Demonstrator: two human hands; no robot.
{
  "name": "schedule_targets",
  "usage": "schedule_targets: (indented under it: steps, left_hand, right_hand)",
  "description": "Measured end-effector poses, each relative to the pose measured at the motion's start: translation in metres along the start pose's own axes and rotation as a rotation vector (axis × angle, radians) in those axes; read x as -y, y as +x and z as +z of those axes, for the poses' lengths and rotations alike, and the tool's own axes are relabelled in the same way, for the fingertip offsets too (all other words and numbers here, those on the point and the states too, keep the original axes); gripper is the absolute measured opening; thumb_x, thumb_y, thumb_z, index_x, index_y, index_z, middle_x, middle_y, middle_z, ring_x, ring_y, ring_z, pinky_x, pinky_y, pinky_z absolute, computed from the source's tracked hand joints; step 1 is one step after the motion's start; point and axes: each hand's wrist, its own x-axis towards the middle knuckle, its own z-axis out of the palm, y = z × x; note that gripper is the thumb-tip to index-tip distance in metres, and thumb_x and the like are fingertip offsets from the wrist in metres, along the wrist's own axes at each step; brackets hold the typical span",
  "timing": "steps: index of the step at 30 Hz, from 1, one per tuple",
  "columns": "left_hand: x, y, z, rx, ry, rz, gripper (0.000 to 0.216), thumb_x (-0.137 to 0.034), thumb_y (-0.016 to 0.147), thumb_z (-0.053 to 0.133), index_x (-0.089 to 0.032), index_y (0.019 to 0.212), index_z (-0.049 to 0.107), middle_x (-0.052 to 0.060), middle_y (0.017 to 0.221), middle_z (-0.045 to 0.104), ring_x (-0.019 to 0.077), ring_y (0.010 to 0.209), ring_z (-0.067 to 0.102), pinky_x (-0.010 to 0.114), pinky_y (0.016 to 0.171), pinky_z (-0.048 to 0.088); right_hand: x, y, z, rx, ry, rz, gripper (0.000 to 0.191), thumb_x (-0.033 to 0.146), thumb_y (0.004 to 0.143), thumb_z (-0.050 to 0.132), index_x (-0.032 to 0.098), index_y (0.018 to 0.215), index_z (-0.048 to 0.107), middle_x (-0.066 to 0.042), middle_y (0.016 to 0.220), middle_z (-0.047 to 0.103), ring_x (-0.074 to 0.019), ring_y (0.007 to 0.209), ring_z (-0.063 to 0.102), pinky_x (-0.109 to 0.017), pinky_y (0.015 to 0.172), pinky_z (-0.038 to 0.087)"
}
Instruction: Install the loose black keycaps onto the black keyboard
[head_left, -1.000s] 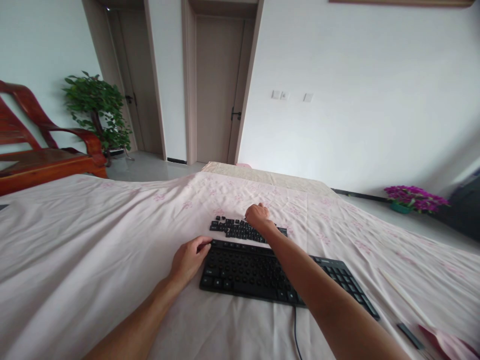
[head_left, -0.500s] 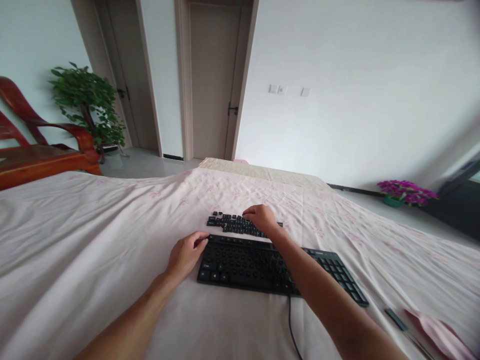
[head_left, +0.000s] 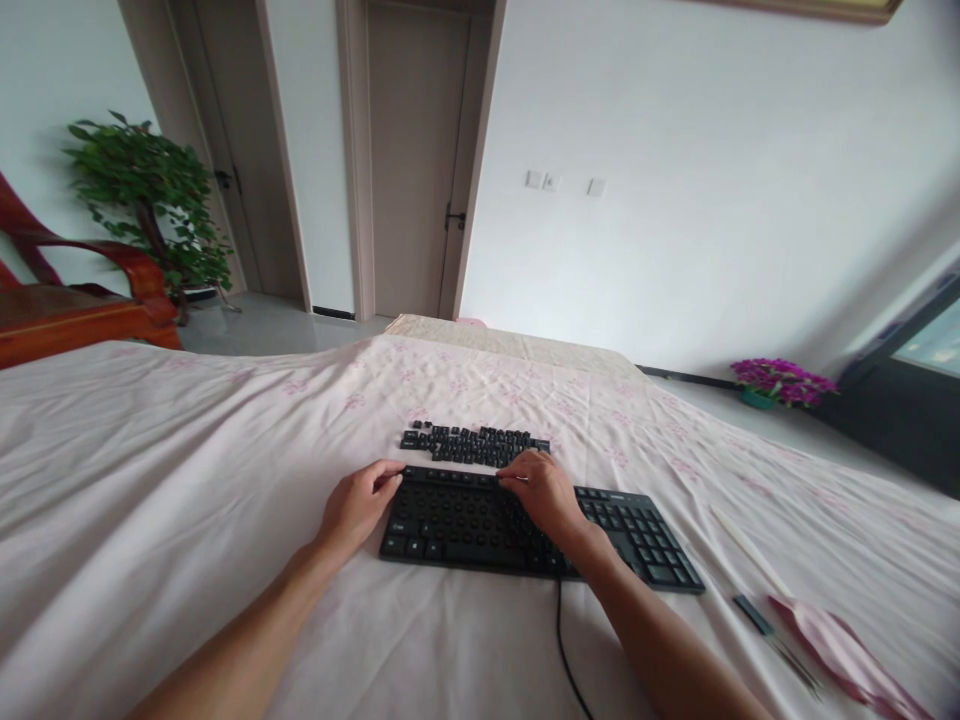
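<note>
A black keyboard (head_left: 637, 530) lies on a pink flowered cloth (head_left: 187, 500); most sockets in its main block look bare, while the right-hand keypad keeps its keys. Just beyond it, several loose black keycaps (head_left: 472, 445) sit in rows on the cloth. My left hand (head_left: 352, 505) grips the keyboard's far left corner, thumb on the top edge. My right hand (head_left: 544, 490) rests over the top row near the middle. Its fingertips are pinched together on what looks like a small black keycap, mostly hidden by the fingers.
The keyboard's cable (head_left: 561, 645) runs toward me. A thin stick (head_left: 742, 545), a small dark tool (head_left: 754, 615) and a pink pouch (head_left: 840, 640) lie at the right. A wooden chair (head_left: 82, 315), a potted plant (head_left: 146, 200) and purple flowers (head_left: 780, 380) stand beyond.
My right hand has pulled back from the loose keycaps to the keyboard's top row. My left hand has stayed on the corner. The view has shifted to the right.
</note>
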Motion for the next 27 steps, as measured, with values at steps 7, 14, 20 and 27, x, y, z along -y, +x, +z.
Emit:
schedule_targets:
  steps: [7, 14, 20, 27]
  left_hand:
    - [0.000, 0.000, 0.000, -0.001, 0.004, 0.019, 0.032, -0.040, 0.085, 0.047, -0.028, 0.106, 0.067, -0.002, 0.104, 0.073, 0.0171, 0.095, 0.066, 0.024, 0.085, 0.048]
    - [0.000, -0.001, 0.000, -0.012, 0.006, 0.013, 0.032, -0.040, 0.083, 0.048, -0.028, 0.105, 0.068, -0.001, 0.105, 0.073, 0.0179, 0.095, 0.066, 0.024, 0.083, 0.049]
    - [-0.001, 0.000, -0.001, -0.010, 0.013, 0.001, 0.032, -0.041, 0.084, 0.047, -0.028, 0.105, 0.068, -0.001, 0.104, 0.073, 0.0179, 0.094, 0.067, 0.025, 0.085, 0.049]
    - [-0.004, -0.001, -0.001, -0.002, 0.002, -0.014, 0.032, -0.040, 0.084, 0.048, -0.028, 0.106, 0.068, 0.000, 0.105, 0.073, 0.0191, 0.097, 0.066, 0.026, 0.087, 0.049]
  right_hand:
    - [0.001, -0.003, 0.007, -0.020, -0.049, -0.067, 0.015, 0.028, 0.086, 0.060, 0.027, 0.089, 0.075, -0.001, 0.086, 0.066, -0.0165, 0.087, 0.056, -0.028, 0.087, 0.039]
    - [0.008, -0.004, 0.006, 0.001, -0.152, -0.087, 0.021, 0.029, 0.090, 0.054, 0.025, 0.089, 0.075, -0.003, 0.088, 0.063, -0.0166, 0.087, 0.052, -0.026, 0.081, 0.039]
    - [0.021, -0.010, 0.003, 0.017, -0.310, -0.157, 0.028, 0.022, 0.094, 0.045, 0.022, 0.079, 0.069, -0.003, 0.085, 0.059, -0.0166, 0.084, 0.050, -0.026, 0.076, 0.037]
    - [0.032, -0.017, 0.006, 0.095, -0.484, -0.187, 0.024, 0.007, 0.086, 0.047, 0.019, 0.100, 0.063, -0.008, 0.098, 0.059, -0.0208, 0.090, 0.050, -0.031, 0.080, 0.039]
